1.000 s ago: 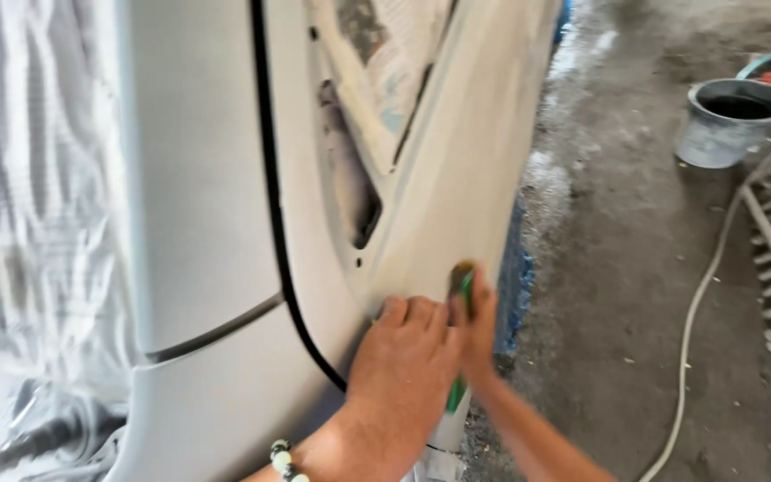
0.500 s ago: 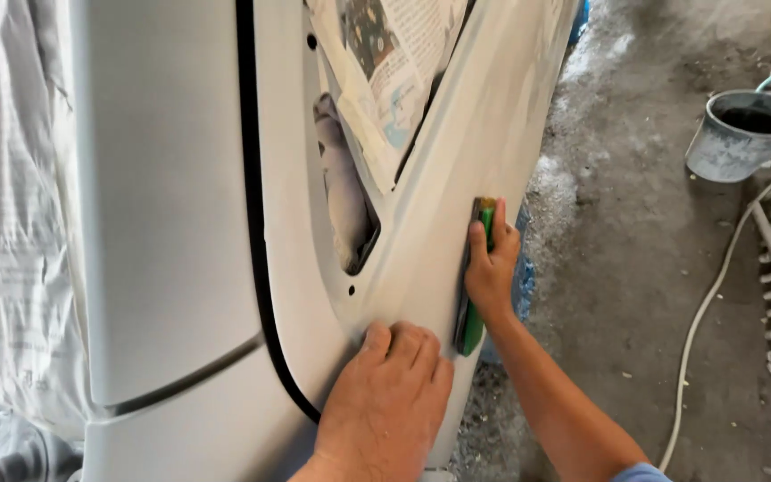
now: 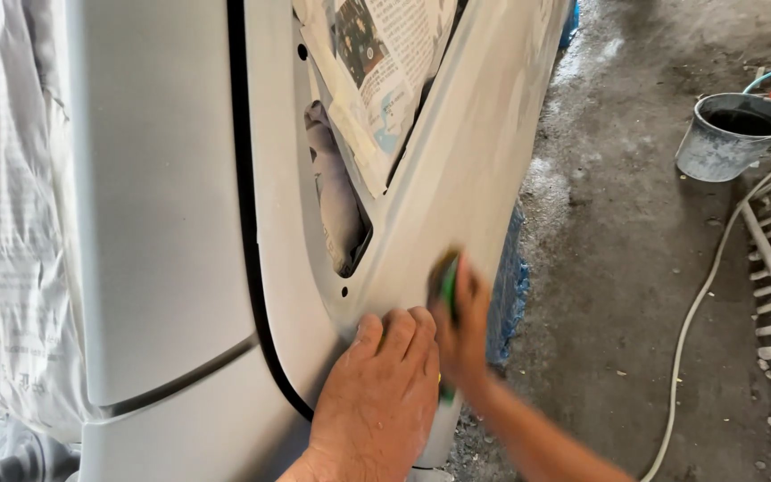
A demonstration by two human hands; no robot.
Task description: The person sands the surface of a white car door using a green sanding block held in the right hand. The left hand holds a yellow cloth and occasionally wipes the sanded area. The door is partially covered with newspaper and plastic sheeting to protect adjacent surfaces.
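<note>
Down low and closest to us, the left hand (image 3: 377,393) lies flat on the primed grey car body panel (image 3: 457,178), fingers spread and holding nothing, simply bracing against the metal. Just beside it, nearly touching its fingertips, the right hand (image 3: 466,335) is blurred, its grip pinched around a green sanding block (image 3: 446,284) pressed against the panel's curved edge. The block sits inside that grip, its face to the panel, only its upper green end showing past the fingers. This looks like sanding of the primed surface, and the next stroke would call for even pressure along the curve, with the bracing hand kept out of the block's path. Higher up, newspaper masking (image 3: 385,71) covers an opening in the body, and a black rubber seal (image 3: 247,223) runs down the door gap. Farther off on the dusty concrete floor (image 3: 617,268), a white hose (image 3: 702,303) snakes toward a grey bucket (image 3: 729,138).
</note>
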